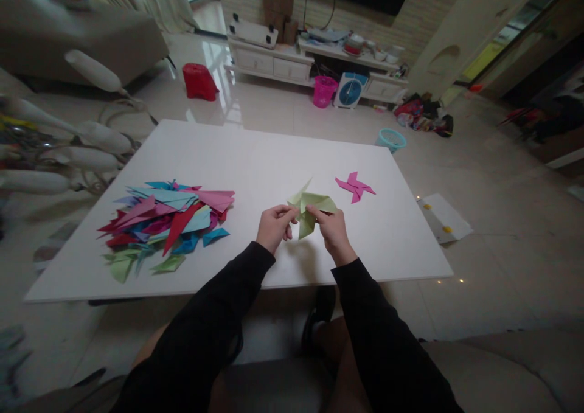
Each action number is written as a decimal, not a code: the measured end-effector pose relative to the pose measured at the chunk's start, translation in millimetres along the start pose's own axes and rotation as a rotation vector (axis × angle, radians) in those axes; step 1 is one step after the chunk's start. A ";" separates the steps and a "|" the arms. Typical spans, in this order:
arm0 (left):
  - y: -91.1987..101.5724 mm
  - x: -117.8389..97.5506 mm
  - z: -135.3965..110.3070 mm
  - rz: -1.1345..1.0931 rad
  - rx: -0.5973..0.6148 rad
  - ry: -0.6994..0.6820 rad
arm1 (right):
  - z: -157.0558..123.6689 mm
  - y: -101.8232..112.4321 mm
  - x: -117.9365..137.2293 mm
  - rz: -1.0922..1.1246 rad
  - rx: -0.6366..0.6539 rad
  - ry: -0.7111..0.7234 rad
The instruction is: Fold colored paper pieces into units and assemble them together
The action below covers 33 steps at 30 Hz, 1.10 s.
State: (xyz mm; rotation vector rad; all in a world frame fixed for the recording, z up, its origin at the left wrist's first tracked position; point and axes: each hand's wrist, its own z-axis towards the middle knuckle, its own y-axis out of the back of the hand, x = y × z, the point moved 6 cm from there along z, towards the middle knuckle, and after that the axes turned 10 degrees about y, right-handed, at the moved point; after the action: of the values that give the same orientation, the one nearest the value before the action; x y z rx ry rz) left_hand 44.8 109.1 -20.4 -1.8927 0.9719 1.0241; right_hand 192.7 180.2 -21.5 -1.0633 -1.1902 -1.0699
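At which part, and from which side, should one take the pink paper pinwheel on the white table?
Pinch one pointed arm of the pink pinwheel, probably the nearest one, from above, on the person's side. It lies flat on the table, so only the thin arms sticking out offer an edge. The right hand is closest, though it and the left hand hold the green folded paper.

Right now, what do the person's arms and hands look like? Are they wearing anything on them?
Both arms are in long black sleeves, the left sleeve and the right sleeve, plain with no markings, reaching to the wrists. The left hand and right hand are bare, with no gloves.
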 end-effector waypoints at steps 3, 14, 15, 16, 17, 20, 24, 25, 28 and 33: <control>-5.6 5.7 -0.3 0.001 0.046 0.033 | -2.1 -2.2 2.1 -0.007 0.017 0.007; -7.6 8.5 2.3 -0.019 0.106 0.035 | -8.9 -13.9 3.5 0.151 0.042 -0.109; -7.7 8.7 2.3 -0.015 0.112 0.033 | -9.9 -15.0 3.8 0.171 0.037 -0.129; -7.7 8.9 2.5 -0.013 0.116 0.032 | -10.8 -15.9 4.4 0.188 0.029 -0.145; -7.6 9.2 2.8 -0.012 0.118 0.029 | -11.7 -16.7 5.0 0.201 0.021 -0.157; -7.9 10.1 3.4 -0.008 0.125 0.020 | -13.5 -19.0 7.5 0.223 0.015 -0.168; -8.8 11.0 3.0 0.006 0.140 0.020 | -14.2 -20.9 9.4 0.226 0.027 -0.153; -8.8 11.1 2.9 0.011 0.143 0.018 | -14.3 -21.2 9.2 0.226 0.031 -0.154; -7.7 10.8 3.0 0.040 0.132 0.002 | -14.9 -21.4 7.5 0.216 0.033 -0.165; -6.1 6.5 2.2 0.072 0.099 -0.032 | -15.1 -20.4 4.7 0.180 0.022 -0.167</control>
State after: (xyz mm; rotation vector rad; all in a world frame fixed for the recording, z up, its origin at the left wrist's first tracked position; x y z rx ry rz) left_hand 52.0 111.9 -25.5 -1.7669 1.0597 1.0262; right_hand 175.5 161.6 -16.8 -1.2369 -1.2095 -0.8396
